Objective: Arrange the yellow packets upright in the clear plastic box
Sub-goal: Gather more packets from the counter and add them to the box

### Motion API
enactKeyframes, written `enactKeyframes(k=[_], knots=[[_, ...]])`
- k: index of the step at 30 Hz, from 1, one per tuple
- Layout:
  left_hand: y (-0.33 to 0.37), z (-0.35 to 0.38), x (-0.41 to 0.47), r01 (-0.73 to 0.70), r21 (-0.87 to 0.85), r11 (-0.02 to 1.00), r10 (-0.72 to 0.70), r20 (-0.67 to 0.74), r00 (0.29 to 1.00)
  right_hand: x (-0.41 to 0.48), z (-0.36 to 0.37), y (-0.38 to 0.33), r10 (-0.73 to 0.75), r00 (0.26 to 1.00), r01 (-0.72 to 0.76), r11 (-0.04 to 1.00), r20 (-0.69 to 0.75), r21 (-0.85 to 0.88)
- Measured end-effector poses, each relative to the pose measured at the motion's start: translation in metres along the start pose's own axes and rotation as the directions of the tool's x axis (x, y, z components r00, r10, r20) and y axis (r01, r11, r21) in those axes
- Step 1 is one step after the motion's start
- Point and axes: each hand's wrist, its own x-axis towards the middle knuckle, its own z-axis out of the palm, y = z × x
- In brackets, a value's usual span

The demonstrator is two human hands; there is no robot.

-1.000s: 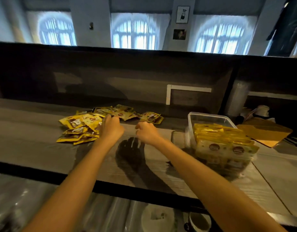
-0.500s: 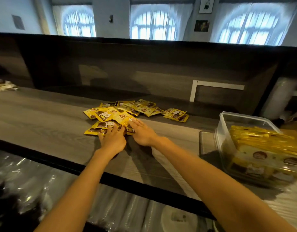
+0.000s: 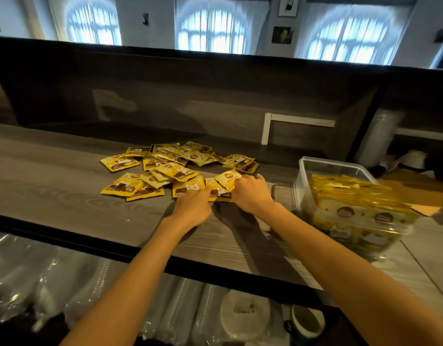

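Right hand [image 3: 250, 193] now pinches a packet [image 3: 226, 179] — earlier flat.

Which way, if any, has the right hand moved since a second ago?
Yes. The right hand went forward from bare counter onto the loose packets.

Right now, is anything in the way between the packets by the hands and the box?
Nothing visible is. Only bare counter lies between the packets at the right hand and the box. Its top is open, with room at the back.
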Motion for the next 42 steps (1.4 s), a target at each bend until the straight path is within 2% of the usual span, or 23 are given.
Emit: enactKeyframes(k=[3, 5, 7, 8, 12, 19, 23, 25, 29, 35, 42], knots=[[0.010, 0.001, 0.002, -0.011, -0.122, 0.992, 0.002, -0.074, 0.997, -0.008, -0.001, 0.011, 0.074, 0.994, -0.071, 0.997, -0.075, 0.035], [0.013, -0.001, 0.005, 0.009, -0.235, 0.972, -0.047, -0.156, 0.987, -0.010, 0.001, 0.016, 0.144, 0.983, -0.131, 0.985, -0.117, 0.108], [0.014, -0.002, 0.008, 0.063, -0.251, 0.966, -0.120, -0.220, 0.968, -0.007, 0.007, 0.018, 0.195, 0.976, -0.177, 0.969, -0.096, 0.173], [0.013, 0.000, 0.010, 0.105, -0.218, 0.970, -0.153, -0.218, 0.964, -0.004, 0.010, 0.019, 0.210, 0.977, -0.197, 0.958, -0.045, 0.207], [0.008, 0.007, 0.019, 0.259, -0.114, 0.959, -0.267, -0.058, 0.962, 0.003, 0.014, 0.019, 0.223, 0.958, -0.268, 0.921, 0.181, 0.283], [0.006, 0.002, 0.029, 0.245, -0.312, 0.918, -0.285, -0.090, 0.954, 0.005, -0.005, 0.018, 0.225, 0.954, -0.286, 0.884, 0.199, 0.370], [0.010, -0.008, 0.031, 0.321, -0.433, 0.842, -0.365, -0.019, 0.931, 0.007, -0.015, 0.021, 0.260, 0.902, -0.394, 0.824, 0.346, 0.407], [0.012, -0.010, 0.030, 0.343, -0.463, 0.817, -0.393, -0.012, 0.920, 0.008, -0.019, 0.024, 0.278, 0.883, -0.419, 0.829, 0.377, 0.369], [0.014, -0.005, 0.029, 0.338, -0.588, 0.735, -0.458, -0.063, 0.887, 0.005, -0.021, 0.024, 0.326, 0.903, -0.410, 0.850, 0.281, 0.330], [0.021, -0.022, 0.019, 0.147, -0.776, 0.614, -0.481, -0.220, 0.849, 0.003, -0.022, 0.017, 0.382, 0.922, -0.367, 0.815, 0.060, 0.449], [0.052, -0.062, 0.011, -0.056, -0.719, 0.693, -0.380, -0.430, 0.819, -0.003, -0.062, 0.023, 0.405, 0.898, -0.186, 0.705, -0.173, 0.684]])
